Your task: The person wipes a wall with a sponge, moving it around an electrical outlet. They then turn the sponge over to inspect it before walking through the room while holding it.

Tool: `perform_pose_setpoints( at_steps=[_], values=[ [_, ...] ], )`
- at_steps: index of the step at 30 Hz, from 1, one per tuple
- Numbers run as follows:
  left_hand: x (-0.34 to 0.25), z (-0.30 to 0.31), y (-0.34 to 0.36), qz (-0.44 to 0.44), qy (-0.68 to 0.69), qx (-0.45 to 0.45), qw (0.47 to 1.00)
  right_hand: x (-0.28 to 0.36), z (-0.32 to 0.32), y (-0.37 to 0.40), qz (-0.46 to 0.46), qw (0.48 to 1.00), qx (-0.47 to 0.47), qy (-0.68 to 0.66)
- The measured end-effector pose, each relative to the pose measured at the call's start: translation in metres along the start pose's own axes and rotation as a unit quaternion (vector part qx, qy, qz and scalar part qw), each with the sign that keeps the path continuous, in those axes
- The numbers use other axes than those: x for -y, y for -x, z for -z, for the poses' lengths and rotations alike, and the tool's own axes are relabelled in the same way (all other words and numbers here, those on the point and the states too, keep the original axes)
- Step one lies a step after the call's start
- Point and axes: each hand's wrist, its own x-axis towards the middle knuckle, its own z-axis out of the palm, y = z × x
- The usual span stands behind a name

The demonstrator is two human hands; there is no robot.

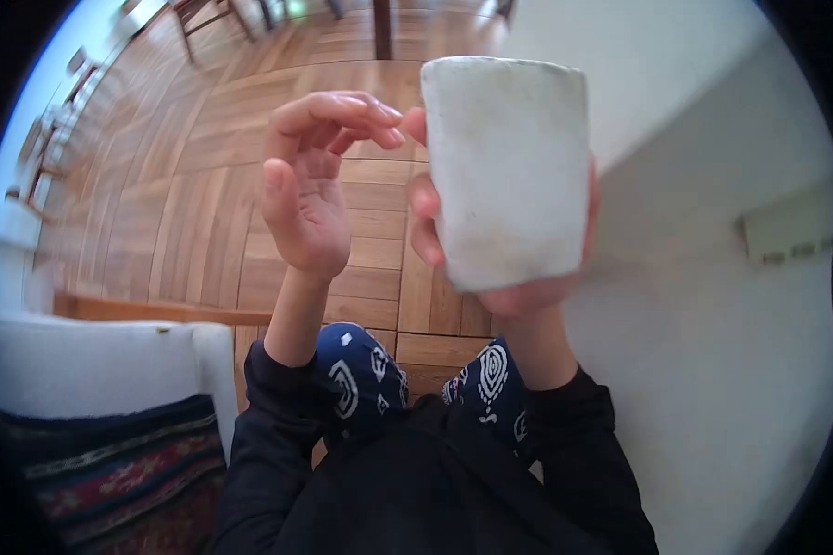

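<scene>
A white block-like piece (509, 171), roughly rectangular with slightly rounded edges and faint stains, is held up in front of me. My right hand (528, 298) grips it from behind and below, its fingertips curling round the left side and the palm mostly hidden. To the left, my left hand (315, 185) is raised with the palm turned toward the piece. Its fingers are bent but apart, the fingertips near the piece's upper left edge, and nothing lies in the palm.
Below is a wooden parquet floor (222, 176). A white wall (694, 370) with a socket plate (787, 231) rises close on the right. A pale sofa (102, 365) with a dark striped woven cloth (120, 462) stands at the lower left. Chair legs (190, 37) show at the far top.
</scene>
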Motion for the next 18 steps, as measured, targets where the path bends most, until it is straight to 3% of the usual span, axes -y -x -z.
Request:
perform_pose_setpoints(
  at_steps=[2,4,6,9,10,13,16,18],
  values=[
    [-0.01,0.034,-0.023,-0.028,-0.034,-0.066,0.997,-0.038,-0.009,-0.053,-0.018,1.0,-0.005,-0.009],
    [-0.034,0.067,-0.059,-0.014,-0.038,-0.197,0.98,-0.07,-0.044,-0.108,-0.056,0.996,0.006,-0.065],
    [-0.059,0.068,-0.095,0.003,-0.034,-0.314,0.949,-0.071,-0.086,-0.152,-0.1,0.976,0.045,-0.186],
    [-0.102,0.048,-0.151,0.027,-0.043,-0.491,0.869,-0.068,-0.147,-0.205,-0.129,0.967,0.089,-0.2],
    [-0.115,0.045,-0.165,0.025,-0.056,-0.516,0.855,-0.063,-0.172,-0.215,-0.141,0.966,0.035,-0.215],
    [-0.188,0.055,-0.213,-0.037,-0.068,-0.565,0.821,-0.066,-0.246,-0.247,-0.17,0.968,0.028,-0.184],
    [-0.275,0.075,-0.263,-0.087,-0.117,-0.549,0.823,-0.066,-0.318,-0.279,-0.208,0.971,0.056,-0.104],
    [-0.327,0.092,-0.288,-0.096,-0.134,-0.539,0.826,-0.073,-0.371,-0.297,-0.253,0.954,0.015,-0.162]
  ],
)
